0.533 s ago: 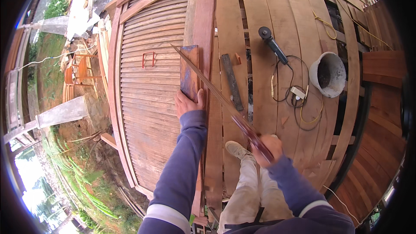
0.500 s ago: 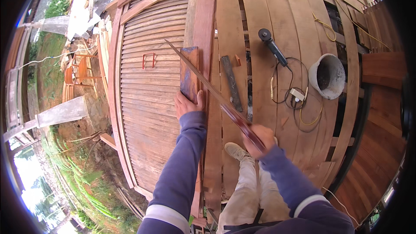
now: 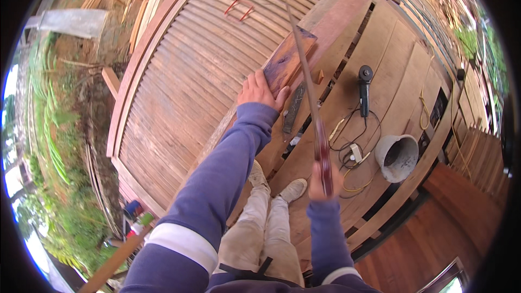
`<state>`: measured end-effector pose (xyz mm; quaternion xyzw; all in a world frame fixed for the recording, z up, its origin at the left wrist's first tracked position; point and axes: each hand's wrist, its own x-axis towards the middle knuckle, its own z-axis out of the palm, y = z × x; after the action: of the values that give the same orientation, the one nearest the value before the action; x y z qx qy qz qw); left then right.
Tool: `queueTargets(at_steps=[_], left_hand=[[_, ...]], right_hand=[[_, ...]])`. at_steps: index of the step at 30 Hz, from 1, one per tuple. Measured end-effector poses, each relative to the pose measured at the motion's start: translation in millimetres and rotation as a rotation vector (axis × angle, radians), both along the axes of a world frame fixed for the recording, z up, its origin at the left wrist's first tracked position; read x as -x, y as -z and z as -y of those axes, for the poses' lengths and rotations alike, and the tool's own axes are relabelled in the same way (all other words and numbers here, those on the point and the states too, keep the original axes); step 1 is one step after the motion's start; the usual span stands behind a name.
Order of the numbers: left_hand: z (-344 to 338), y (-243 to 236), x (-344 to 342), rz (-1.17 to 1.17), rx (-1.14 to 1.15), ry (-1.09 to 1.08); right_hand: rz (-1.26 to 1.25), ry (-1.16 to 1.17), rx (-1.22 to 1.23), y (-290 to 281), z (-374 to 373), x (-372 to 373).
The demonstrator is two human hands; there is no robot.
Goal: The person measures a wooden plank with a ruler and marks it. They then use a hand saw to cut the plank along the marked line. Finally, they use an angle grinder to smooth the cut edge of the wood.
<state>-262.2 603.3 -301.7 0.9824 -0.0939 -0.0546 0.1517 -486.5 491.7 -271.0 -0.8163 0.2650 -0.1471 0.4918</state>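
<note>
My left hand (image 3: 260, 91) grips the near end of a short wooden board (image 3: 290, 57), thumb on its right side and fingers on its left. Dark bluish stains mark the board's top, and it lies along the right-hand frame of a slatted wooden panel (image 3: 206, 70). In my right hand (image 3: 324, 182), closed round a glossy reddish-brown handle, is a long narrow-bladed tool (image 3: 305, 65). Its blade appears nearly edge-on, so its exact kind is unclear. The blade points away from me and crosses in front of the board's far right part; contact cannot be made out.
A black angle grinder (image 3: 364, 92) with its cord lies on the planks (image 3: 391, 65) to the right, beside a grey bucket (image 3: 397, 158) and a white plug block (image 3: 355, 152). Dark gaps separate some planks. A red wire-like bracket (image 3: 239, 10) rests on the panel. Grassy ground drops away left.
The view has turned, so the panel and board now slant up to the right. My right hand and the tool swing more upright. My left hand keeps hold of the board.
</note>
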Motion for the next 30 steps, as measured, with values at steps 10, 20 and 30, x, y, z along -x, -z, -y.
queueTargets(at_steps=[10,20,30], left_hand=[[-4,-4,-1,-0.075,-0.020,-0.018],[3,2,-1,0.042,0.021,0.034],[-5,1,0,-0.010,0.031,0.003]], right_hand=[[0.024,-0.031,-0.066,-8,-4,66],[0.090,0.042,-0.225,-20,10,-117],[0.021,0.010,0.006,-14,3,-36]])
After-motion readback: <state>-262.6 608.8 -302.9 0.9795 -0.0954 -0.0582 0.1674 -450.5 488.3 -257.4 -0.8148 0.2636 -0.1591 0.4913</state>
